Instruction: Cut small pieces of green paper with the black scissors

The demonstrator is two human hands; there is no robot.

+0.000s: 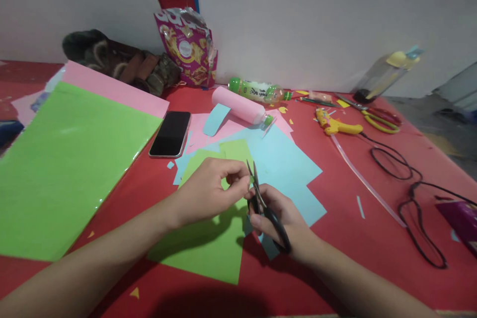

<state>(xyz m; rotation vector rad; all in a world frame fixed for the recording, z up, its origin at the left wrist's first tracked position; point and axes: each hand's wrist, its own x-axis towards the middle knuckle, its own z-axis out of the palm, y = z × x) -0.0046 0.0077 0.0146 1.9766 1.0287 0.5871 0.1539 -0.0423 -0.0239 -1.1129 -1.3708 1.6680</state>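
Note:
My right hand [279, 216] grips the black-handled scissors [257, 186], whose blades point up and stand slightly apart. Just left of the blades, my left hand [219, 186] is closed in a pinch; what its fingertips hold is too small to make out. Both hands are above green paper [208, 253] and overlapping light blue sheets [286, 164]. Behind them lies a bottle wrapped in pink paper [238, 106], with a blue paper strip [216, 119] against its side.
A phone [170, 134] and large green sheets [70, 169] are on the left. A snack bag [188, 49] and green-capped bottle [259, 90] lie behind. To the right are a yellow glue gun [337, 124], its cord, and larger scissors [380, 119].

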